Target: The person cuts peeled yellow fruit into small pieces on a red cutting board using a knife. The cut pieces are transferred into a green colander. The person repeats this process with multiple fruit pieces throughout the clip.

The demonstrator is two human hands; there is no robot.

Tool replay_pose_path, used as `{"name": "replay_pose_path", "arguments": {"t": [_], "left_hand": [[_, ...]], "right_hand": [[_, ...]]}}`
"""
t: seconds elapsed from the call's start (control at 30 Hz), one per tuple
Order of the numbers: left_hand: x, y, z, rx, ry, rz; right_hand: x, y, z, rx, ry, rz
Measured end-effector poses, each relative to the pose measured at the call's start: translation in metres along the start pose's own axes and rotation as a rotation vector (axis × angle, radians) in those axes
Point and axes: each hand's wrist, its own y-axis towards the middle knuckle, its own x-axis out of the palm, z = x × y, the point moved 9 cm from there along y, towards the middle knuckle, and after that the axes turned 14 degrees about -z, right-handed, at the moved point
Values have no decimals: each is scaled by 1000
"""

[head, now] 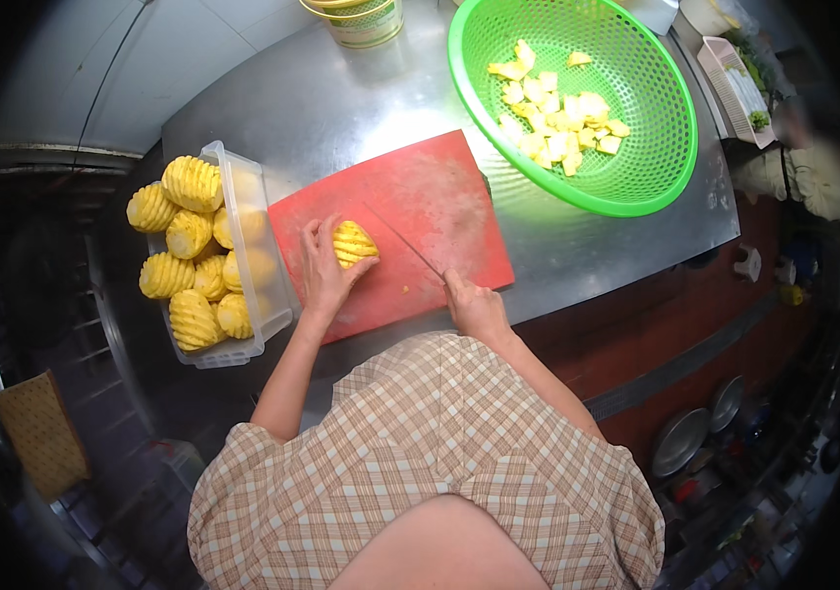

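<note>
On the red cutting board (427,192) lies a peeled pineapple (354,244) with slanting grooves cut in its surface. My left hand (327,262) grips it from the left, thumb at the near side and fingers at the far side. In my right hand (473,301) is the handle of a knife (405,242). Its thin blade points away to the upper left, over the board and just right of the pineapple, apart from it. My fist hides most of the handle. A small yellow scrap (405,289) lies on the board near me.
Left of the board, a clear plastic bin (254,243) holds several peeled pineapples (193,184). A green plastic colander (574,199) with pineapple chunks (556,129) stands at the back right. Beyond the board is a bucket (364,26) on the steel table (280,96).
</note>
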Motion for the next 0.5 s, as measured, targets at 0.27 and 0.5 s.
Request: {"name": "replay_pose_path", "arguments": {"t": [0.27,0.5], "left_hand": [[14,-11,-11,127,-22,145],[23,-9,-19,10,74,114]], "right_hand": [[1,-4,-27,-102,-77,49],[4,-10,-31,-132,-157,147]]}}
